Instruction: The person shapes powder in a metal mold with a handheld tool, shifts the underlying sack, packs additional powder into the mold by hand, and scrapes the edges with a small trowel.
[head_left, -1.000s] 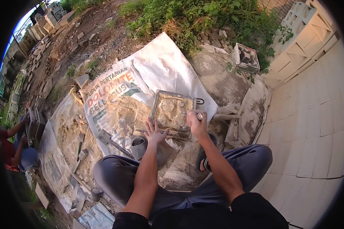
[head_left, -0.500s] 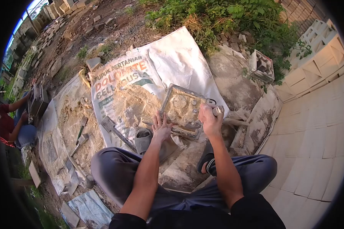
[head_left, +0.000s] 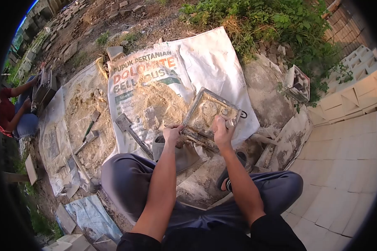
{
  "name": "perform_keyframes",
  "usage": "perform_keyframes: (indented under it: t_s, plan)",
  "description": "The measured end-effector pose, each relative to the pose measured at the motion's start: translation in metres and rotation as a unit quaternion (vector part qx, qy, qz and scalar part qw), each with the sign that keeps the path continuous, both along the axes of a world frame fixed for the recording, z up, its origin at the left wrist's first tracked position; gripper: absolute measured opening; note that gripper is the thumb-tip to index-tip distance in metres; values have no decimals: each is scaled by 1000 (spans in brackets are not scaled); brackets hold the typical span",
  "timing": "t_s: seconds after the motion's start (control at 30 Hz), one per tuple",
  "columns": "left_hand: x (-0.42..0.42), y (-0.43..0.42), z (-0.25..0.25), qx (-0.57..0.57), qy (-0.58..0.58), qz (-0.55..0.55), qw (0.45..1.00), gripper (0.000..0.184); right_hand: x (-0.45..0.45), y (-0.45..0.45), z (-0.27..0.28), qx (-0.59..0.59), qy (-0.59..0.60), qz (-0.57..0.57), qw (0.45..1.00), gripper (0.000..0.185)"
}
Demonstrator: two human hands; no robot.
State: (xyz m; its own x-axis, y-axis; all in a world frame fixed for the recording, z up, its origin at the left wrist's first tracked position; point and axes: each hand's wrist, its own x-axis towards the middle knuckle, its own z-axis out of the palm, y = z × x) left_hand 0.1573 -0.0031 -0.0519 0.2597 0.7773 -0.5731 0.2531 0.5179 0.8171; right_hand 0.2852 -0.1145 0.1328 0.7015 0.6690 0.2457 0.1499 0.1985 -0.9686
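A rectangular metal mould frame [head_left: 222, 100] filled with sandy, pale mix lies tilted in front of me, with round shapes pressed in its surface and a loop handle [head_left: 244, 114] on its right side. My left hand [head_left: 171, 134] is closed at the mould's near left corner, seemingly gripping its edge; the fingers partly hide the contact. Above the near right part of the mould, my right hand [head_left: 223, 133] is wrapped round a short tool with a pale round end [head_left: 230, 123]; the rest of that tool is hidden. Loose sandy mix [head_left: 159, 98] is heaped just left of the mould.
A printed white sack [head_left: 209, 54] lies beneath. A hammer [head_left: 125, 125] rests near my left knee, with more hand tools [head_left: 90, 136] further left. Pale blocks [head_left: 335, 167] stand at right beside a small block mould [head_left: 298, 83]. Another person [head_left: 12, 108] crouches at far left.
My left hand has gone from spread fingers on the mould to a closed grip at its corner. My right hand has moved nearer, over the mix. The camera view has shifted slightly.
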Motion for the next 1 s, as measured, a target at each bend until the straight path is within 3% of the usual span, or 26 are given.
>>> perform_keyframes:
  t_s: [0.07, 0.13, 0.2, 0.27, 0.33, 0.37, 0.5, 0.6, 0.67, 0.73, 0.9, 1.0]
  plan:
    - [2, -4, -11, -9, -1, 37, 999, 14, 1, 6, 12, 24, 112, -23, 993, 32]
    - [3, 0, 7, 11, 113, -12, 993, 21, 0, 13, 35, 21, 111, -38, 993, 32]
    - [2, -2, 13, -12, 102, 0, 995, 21, -1, 16, 60, 42, 137, -40, 989, 34]
    - [2, -3, 13, -22, 105, 5, 994, 21, -4, 15, 44, 50, 148, -16, 988, 34]
    - [2, -6, 8, -17, 102, 6, 995, 20, -12, 17, -2, 36, 46, -5, 998, 34]
    - [3, -7, 5, -31, 115, 2, 993, 19, -11, 11, -2, 21, 99, 9, 995, 34]
    - [8, -6, 45, -18, 163, 6, 986, 17, -11, 18, 23, 70, 160, 1, 985, 36]
    - [5, -6, 34, -24, 161, 20, 986, 16, -15, 23, 52, 83, 168, 3, 982, 37]
    - [5, -5, 32, -29, 166, 19, 986, 17, -20, 23, 35, 81, 168, 15, 982, 36]
    - [7, -6, 39, -26, 157, 18, 987, 17, -31, 32, 14, 19, 13, 24, 999, 35]
    - [9, 2, 47, 7, 164, 10, 986, 18, -29, 33, 37, 64, 133, 9, 989, 35]
    - [5, -6, 44, -20, 166, 16, 986, 17, -28, 31, 60, 49, 94, 6, 994, 38]
